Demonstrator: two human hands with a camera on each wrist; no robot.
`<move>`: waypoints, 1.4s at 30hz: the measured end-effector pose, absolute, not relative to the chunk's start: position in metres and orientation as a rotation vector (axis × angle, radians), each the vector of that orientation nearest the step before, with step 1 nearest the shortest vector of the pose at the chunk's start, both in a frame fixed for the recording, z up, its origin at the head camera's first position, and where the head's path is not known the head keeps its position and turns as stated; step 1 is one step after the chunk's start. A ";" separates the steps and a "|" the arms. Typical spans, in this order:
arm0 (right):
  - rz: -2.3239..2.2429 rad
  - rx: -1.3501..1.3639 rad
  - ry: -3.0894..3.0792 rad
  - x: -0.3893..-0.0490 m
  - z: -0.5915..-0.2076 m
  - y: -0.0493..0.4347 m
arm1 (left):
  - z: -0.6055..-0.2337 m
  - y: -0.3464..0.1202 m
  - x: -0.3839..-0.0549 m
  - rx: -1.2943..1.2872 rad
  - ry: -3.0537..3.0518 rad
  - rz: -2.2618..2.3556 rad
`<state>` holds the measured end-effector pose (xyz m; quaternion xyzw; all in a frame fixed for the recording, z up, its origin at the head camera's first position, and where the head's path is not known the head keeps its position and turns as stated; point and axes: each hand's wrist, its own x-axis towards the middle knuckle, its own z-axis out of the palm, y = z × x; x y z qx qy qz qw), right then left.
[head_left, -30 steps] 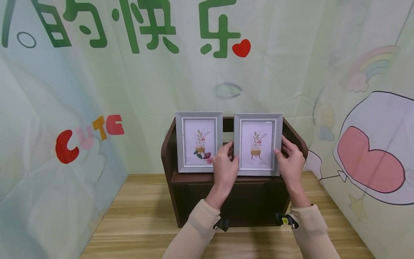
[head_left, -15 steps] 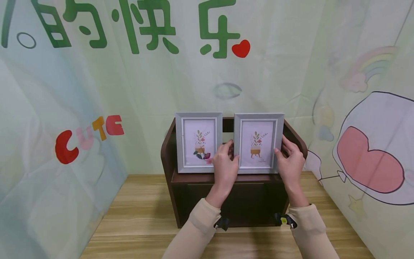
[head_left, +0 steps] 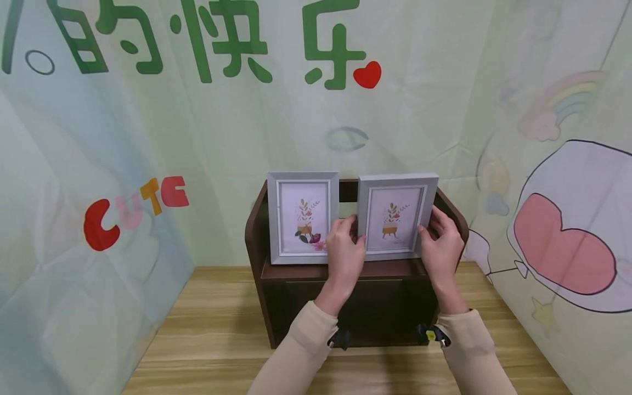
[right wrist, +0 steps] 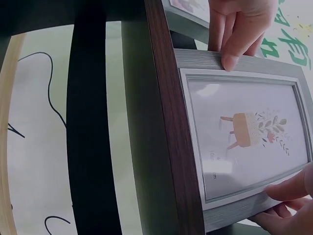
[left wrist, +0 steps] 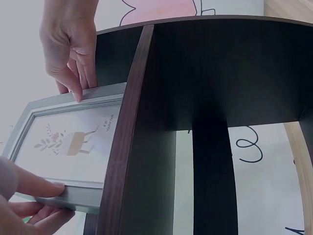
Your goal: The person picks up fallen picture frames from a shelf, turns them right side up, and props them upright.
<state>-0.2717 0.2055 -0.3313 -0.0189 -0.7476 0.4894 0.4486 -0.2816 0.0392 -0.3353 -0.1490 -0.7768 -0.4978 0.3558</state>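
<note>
My two hands hold a grey picture frame (head_left: 397, 218) by its sides at the right part of a dark brown shelf unit (head_left: 345, 270). The left hand (head_left: 345, 254) pinches its left edge, thumb on the front and fingers behind. On the opposite edge, the right hand (head_left: 441, 252) pinches in the same way. The frame leans back and turns slightly, its lower edge close over the upper shelf board. Inside it is a print of a plant in an orange pot on legs. A second grey picture frame (head_left: 303, 219) stands to its left, partly behind my left hand.
The shelf unit stands on a wood-grain table (head_left: 197, 318), with an open lower compartment. Raised side panels flank the frames. A printed fabric backdrop (head_left: 247, 126) hangs behind and on both sides.
The right picture frame has tilted back and turned, its lower edge shifting up and back over the shelf. Both hands keep their grip. The left frame has stayed put.
</note>
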 end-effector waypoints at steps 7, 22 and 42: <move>1.194 -0.052 -1.846 -0.275 -0.330 0.204 | -0.336 0.039 -0.283 -0.391 -2.031 -1.197; 1.244 -0.005 -1.878 -0.278 -0.327 0.207 | -0.346 0.041 -0.281 -0.433 -2.021 -1.278; 1.185 0.044 -1.840 -0.272 -0.319 0.206 | -0.361 0.043 -0.274 -0.459 -1.887 -1.317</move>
